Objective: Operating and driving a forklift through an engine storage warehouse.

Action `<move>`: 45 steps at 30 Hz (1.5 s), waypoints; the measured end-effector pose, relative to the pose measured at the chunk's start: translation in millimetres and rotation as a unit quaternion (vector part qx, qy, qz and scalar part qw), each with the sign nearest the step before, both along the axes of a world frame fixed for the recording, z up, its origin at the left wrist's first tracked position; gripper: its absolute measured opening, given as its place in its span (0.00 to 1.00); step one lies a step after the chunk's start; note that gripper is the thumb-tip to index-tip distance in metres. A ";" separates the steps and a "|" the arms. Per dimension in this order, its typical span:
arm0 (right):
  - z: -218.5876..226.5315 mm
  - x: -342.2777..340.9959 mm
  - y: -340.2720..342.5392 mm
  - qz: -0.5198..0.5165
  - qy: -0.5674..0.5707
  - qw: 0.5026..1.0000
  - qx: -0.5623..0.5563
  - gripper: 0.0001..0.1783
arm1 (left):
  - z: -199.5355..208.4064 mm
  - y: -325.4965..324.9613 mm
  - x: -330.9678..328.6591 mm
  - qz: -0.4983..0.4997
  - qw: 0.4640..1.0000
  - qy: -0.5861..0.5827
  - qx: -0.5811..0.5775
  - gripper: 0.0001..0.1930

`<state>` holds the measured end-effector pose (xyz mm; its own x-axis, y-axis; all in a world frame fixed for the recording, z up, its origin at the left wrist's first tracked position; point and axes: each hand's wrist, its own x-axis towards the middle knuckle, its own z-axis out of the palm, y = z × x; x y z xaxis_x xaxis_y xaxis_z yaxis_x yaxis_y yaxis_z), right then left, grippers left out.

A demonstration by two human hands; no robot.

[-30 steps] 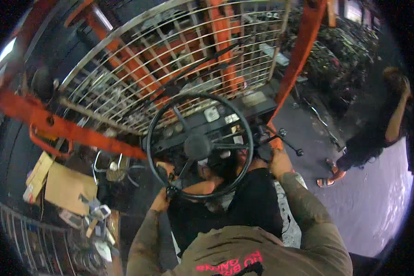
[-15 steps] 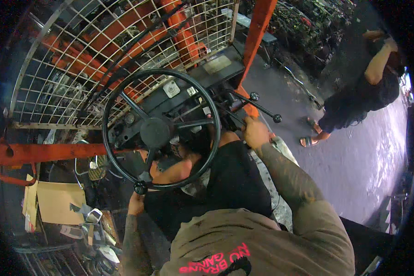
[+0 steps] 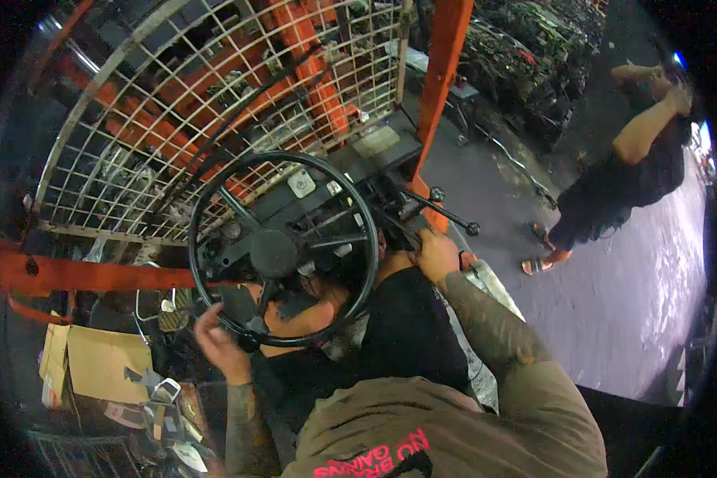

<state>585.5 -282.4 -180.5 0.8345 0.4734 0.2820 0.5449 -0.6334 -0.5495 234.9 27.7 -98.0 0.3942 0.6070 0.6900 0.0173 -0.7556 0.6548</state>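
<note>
Left hand (image 3: pixel 221 350) of the seated person is raised beside the lower-left rim of a black steering wheel (image 3: pixel 273 253), its fingers loosely spread and slightly bent, wrapped around nothing that can be seen. Whether the rim is brushed by the fingertips cannot be told. Half a second ago this hand was held lower, below the small black knob (image 3: pixel 248 341) on the rim; now it has been brought up and to the outer side of that knob. The wheel itself, set in front of the lap, appears hardly turned, with the knob again at lower left. By judgement, no firm hold is being kept on the wheel at this moment.

Right hand (image 3: pixel 438 256) is placed just right of the wheel, with curled fingers at the end of a dark lever; whether that lever is gripped cannot be told. Its place is little changed. Just above it, a longer lever (image 3: pixel 472 229) with a round black end is left untouched.

Beyond the wheel, a pale wire guard (image 3: pixel 404 60) is framed by orange metal posts (image 3: pixel 442 72). At left, flattened cardboard (image 3: pixel 107 362) is seen. On the grey floor (image 3: pixel 589 327) at right, another person (image 3: pixel 629 187) in dark clothes is seen, an arm bent upward.
</note>
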 end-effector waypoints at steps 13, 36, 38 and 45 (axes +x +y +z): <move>-30.5 9.6 2.8 0.012 -0.064 0.998 0.010 0.13 | 6.3 -50.0 31.6 0.009 0.965 0.253 -0.061 0.12; -19.0 1.5 0.6 -0.026 -0.033 0.999 -0.023 0.14 | -3.2 -56.4 32.9 0.038 0.980 0.189 -0.047 0.13; -15.6 0.0 2.4 -0.023 -0.030 0.999 -0.027 0.14 | -8.1 -53.1 30.4 0.042 0.980 0.188 -0.044 0.13; -21.4 0.3 3.4 -0.026 -0.034 0.999 -0.005 0.14 | -6.1 -56.1 32.6 0.049 0.983 0.175 -0.034 0.10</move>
